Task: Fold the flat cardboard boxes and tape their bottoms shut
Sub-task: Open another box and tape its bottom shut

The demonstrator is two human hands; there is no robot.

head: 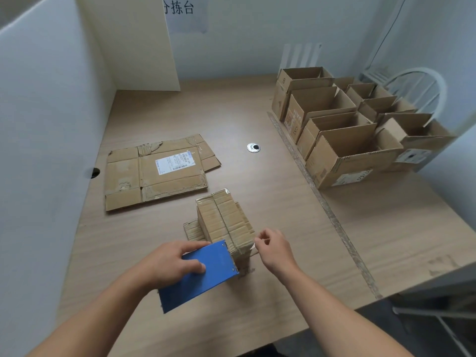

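Light wood-grain tabletop (257, 112) fills most of the frame. White partition panels (51, 99) stand along the left side and upper left. Cluster of open-topped brown cardboard boxes (347, 150) sits at upper right, packed side by side, flaps up, some with labels. White curved-back chair (427, 83) is behind them at far upper right.

Flattened brown cardboard box with a white shipping label (134, 181) lies flat at centre left, worn tape marks on its flaps. Small brown assembled cardboard box (224, 217) stands just below frame centre, closed flaps facing up, seam running down its middle, glossy tape visible at the far end.

Blue flat-sided tape dispenser (206, 282) is at lower centre, its front edge against the near end of the small box. Left hand (170, 264) grips it from above, fingers wrapped over the blue side. Right hand (274, 247) is at the box's near right corner, fingers curled, thumb and forefinger pinched together; what they hold, cannot tell.

Round metal cable grommet (253, 147) is set in the table at centre.
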